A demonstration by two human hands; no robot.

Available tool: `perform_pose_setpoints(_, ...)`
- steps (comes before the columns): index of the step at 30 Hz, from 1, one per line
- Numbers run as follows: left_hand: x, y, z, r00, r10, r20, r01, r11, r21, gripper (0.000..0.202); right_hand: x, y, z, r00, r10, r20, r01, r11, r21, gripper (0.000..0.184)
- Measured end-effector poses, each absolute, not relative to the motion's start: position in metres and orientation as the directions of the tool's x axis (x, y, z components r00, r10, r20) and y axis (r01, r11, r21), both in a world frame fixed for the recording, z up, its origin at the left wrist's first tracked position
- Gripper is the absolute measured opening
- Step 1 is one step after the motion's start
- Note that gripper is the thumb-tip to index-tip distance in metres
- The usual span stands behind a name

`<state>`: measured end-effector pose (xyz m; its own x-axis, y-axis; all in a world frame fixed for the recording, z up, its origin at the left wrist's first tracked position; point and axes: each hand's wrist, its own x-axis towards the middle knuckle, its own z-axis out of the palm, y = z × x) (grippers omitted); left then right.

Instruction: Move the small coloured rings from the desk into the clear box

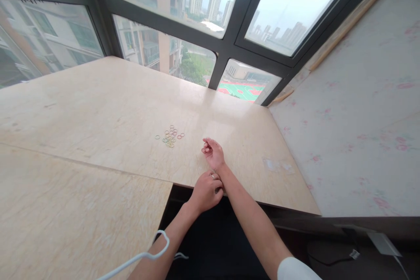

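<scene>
My left hand (206, 190), with a silver ring on one finger, is closed against the inner side of my right wrist. Its fingertips are partly hidden there, so whatever they pinch cannot be made out. Palm turned up, my right hand (214, 154) is held over the stone-patterned counter (243, 179), its fingers loosely curled in and nothing visible in them. To the left of it lies a loose pile of small thin coloured bands (170, 135), pink, green and yellow, like rubber bands. A few of these sit slightly apart from the pile.
A clear plastic bag (277, 165) lies flat at the right of the counter. Dark-framed windows (226, 48) rise behind, and a flowered wall (361, 140) bounds the right. A white cable (138, 256) crosses near my left forearm. A counter seam runs at left.
</scene>
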<state>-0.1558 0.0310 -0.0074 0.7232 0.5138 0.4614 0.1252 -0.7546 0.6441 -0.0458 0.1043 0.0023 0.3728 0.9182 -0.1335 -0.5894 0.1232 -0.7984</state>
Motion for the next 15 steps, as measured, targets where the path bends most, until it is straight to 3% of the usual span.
perform_pose_setpoints(15, -0.1566, 0.0303, -0.0082, 0.704, 0.521, 0.482, 0.103, -0.747, 0.657, 0.017, -0.048, 0.1015, 0.0016, 0.355, 0.927, -0.119, -0.593, 0.125, -0.795, 0.017)
